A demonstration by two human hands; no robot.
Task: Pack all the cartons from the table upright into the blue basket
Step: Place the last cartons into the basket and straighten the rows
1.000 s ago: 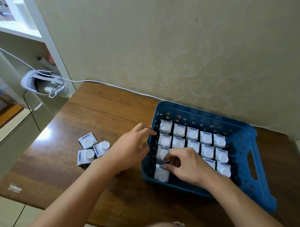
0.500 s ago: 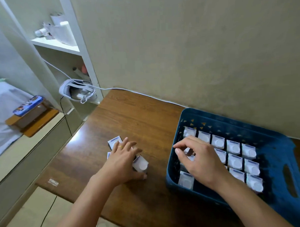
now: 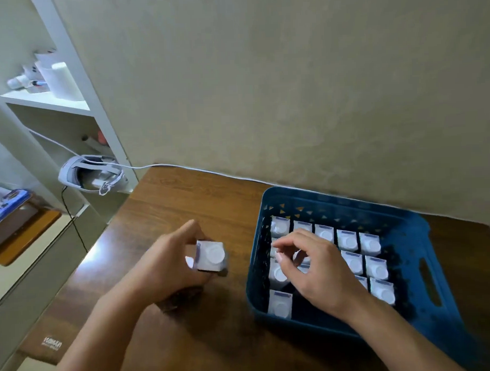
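**One carton in my left hand, basket nearly full**

The carton [image 3: 210,256] I am carrying is in my left hand [image 3: 163,267], lifted off the counter [image 3: 183,198] and tipped so its round white cap faces up toward me. My fingers wrap its sides from behind and below. It looks like a small, stiff paperboard box, light enough for one hand. Its smooth faces could slip, so I judge the flat side walls the best place to hold, not the cap. At least one more carton seems to sit under my left hand, but blur keeps me from telling how many.

At three o'clock from it stands the blue basket [image 3: 406,221], where the packed cartons [image 3: 348,241] stand upright in rows, caps up. My right hand [image 3: 316,271] hovers over the basket's nine o'clock side with its fingers curled. They appear to touch a carton beneath, but whether they grip it I cannot tell. One carton [image 3: 280,305] stands alone at the basket's seven o'clock corner, with a gap beside it at three o'clock that I judge would take the next one.

Beyond the counter at ten o'clock, a white headset [image 3: 90,174] rests on a low shelf.
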